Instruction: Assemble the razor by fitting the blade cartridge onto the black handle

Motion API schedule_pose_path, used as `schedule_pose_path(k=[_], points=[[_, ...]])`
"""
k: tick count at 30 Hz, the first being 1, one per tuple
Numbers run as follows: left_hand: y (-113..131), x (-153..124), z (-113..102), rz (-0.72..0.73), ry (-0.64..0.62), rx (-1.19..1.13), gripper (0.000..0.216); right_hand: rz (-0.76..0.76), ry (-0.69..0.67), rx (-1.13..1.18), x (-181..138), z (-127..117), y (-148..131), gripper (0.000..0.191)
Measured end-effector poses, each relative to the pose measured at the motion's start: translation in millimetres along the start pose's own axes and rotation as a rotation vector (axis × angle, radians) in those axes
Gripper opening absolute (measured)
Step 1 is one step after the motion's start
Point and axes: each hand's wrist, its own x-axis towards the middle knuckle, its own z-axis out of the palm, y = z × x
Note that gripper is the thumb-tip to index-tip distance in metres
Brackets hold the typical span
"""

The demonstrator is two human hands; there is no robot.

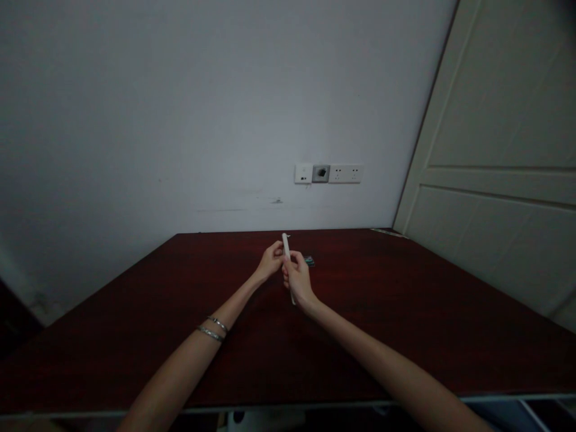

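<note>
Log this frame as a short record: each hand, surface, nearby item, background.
Right hand: grips a slim white rod
Left hand: fingers at the rod; grip unclear
Left forearm: two bracelets
Surface: dark red table
Nearby: small flat item beyond right hand, too small to identify
Background: pale wall, sockets

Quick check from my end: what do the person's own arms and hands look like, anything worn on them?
The left hand and right hand are ungloved, and no sleeve shows on either forearm. Two slim, silver-coloured bangles circle the left forearm; the right one shows no bangle or watch. Any rings are too small to tell.
</note>
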Motion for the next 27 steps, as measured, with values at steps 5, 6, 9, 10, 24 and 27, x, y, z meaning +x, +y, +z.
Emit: schedule_pose_path(k=[5,6,9,10,24,27], points=[[6,-2,1,-0.028,0.012,0.003,0.024,-0.003,0.006,-0.017,-3,2,6,0.03],[7,-2,1,-0.032,0.02,0.005,0.024,0.006,-0.018,-0.033,-3,1,7,0.029],[9,-1,-1,-0.052,0.014,-0.018,0.027,-0.056,-0.076,-0.092,5,-10,-3,0.029],[9,-2,-1,-0.064,0.0,-0.035,0.028,-0.104,-0.088,-0.123,13,-18,-11,0.029],[14,-9,4,-0.156,-0.114,-0.097,0.026,-0.131,-0.437,-0.835,90,-93,-81,0.032],[14,-9,2,-0.152,-0.08,-0.106,0.028,-0.137,-0.398,-0.886,95,-105,-84,0.033]])
